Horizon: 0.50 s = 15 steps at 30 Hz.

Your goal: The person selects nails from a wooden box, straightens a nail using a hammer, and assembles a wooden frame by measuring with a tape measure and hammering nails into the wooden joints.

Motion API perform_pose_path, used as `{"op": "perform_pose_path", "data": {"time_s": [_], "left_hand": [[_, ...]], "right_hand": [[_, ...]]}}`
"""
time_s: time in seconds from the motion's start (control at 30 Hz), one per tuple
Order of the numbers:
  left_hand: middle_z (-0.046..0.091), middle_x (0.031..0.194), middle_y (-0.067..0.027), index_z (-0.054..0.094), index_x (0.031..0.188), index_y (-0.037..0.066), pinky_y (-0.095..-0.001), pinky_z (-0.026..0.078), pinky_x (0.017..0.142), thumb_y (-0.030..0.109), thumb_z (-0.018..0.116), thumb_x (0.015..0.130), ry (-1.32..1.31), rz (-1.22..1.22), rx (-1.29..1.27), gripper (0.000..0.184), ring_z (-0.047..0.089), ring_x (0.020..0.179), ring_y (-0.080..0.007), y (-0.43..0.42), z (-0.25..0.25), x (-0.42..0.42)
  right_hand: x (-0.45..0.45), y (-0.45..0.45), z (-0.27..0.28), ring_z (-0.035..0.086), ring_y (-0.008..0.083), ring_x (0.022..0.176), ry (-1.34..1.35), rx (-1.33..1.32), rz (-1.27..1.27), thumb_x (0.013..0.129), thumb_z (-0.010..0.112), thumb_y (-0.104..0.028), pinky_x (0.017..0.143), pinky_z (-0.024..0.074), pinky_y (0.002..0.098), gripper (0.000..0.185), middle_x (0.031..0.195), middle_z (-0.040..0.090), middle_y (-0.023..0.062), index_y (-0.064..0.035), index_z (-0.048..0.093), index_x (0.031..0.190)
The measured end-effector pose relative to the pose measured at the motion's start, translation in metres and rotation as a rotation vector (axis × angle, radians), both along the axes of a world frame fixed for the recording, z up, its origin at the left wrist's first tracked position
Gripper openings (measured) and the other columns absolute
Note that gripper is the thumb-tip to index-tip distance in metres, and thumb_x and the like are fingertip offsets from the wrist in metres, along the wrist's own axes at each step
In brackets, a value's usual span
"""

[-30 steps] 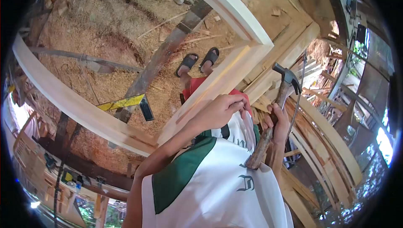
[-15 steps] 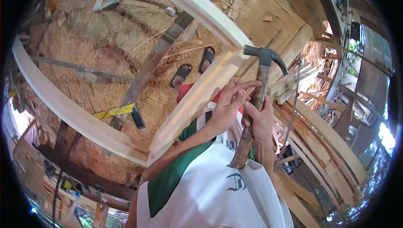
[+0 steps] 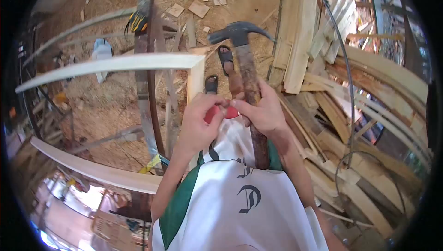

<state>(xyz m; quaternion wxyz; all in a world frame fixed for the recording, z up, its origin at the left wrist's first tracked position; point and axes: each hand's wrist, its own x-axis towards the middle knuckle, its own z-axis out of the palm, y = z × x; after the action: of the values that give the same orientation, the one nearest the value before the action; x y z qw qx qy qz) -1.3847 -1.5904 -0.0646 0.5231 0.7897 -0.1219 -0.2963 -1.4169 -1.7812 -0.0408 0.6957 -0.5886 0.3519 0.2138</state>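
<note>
A claw hammer [image 3: 246, 64] with a dark head and worn wooden handle stands upright before my body, head pointing away. My right hand [image 3: 267, 112] is closed around its handle, thumb and fingertips reaching left. My left hand [image 3: 200, 119] is pinched, and its fingertips meet those of the right hand. Whatever is between them is too small to make out. Just beyond my left hand is a pale wooden frame, with a straight piece [image 3: 195, 79] joined at the corner to a curved piece [image 3: 115, 62]. A second curved piece [image 3: 94, 165] lies nearer, at the left.
Stacked planks [image 3: 369, 186] fill the right side, with a thin dark cable [image 3: 350, 84] across them. A dark beam [image 3: 144, 84] runs under the frame. Wood offcuts [image 3: 198, 8] and sawdust cover the ground. A yellow-and-black object [image 3: 137, 22] rests on the beam.
The view has turned, so the frame sits farther left. My left hand has come away from the hammer handle, its fingertips now at the right hand's fingertips. The hammer stays in my right hand.
</note>
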Motion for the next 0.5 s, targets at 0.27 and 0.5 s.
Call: {"op": "perform_pose_path", "data": {"time_s": [0.27,0.5], "left_hand": [[0.071,0.097,-0.0124,0.071,0.103,-0.001,-0.0327,0.052,0.083,0.01,0.075,0.088,0.105,-0.156,0.116,0.019,0.067,0.093,-0.0183,-0.026,-0.025,0.112],[0.072,0.092,-0.0046,0.072,0.101,-0.002,-0.031,0.051,0.078,0.005,0.075,0.091,0.127,-0.905,0.268,0.012,0.065,0.085,-0.0115,-0.074,-0.108,0.216]], "right_hand": [[-0.013,-0.045,-0.02,0.059,0.0138,0.054,0.079,-0.088,0.027,0.088,0.082,-0.023,0.051,0.0494,0.0349,0.04,0.074,0.062,0.0087,0.0007,0.059,0.111],[-0.043,-0.089,-0.054,0.06,0.0123,0.052,0.127,-0.076,-0.25,0.09,0.079,-0.018,0.047,0.0485,0.0314,0.042,0.073,0.061,0.0043,-0.0003,0.058,0.121]]}}
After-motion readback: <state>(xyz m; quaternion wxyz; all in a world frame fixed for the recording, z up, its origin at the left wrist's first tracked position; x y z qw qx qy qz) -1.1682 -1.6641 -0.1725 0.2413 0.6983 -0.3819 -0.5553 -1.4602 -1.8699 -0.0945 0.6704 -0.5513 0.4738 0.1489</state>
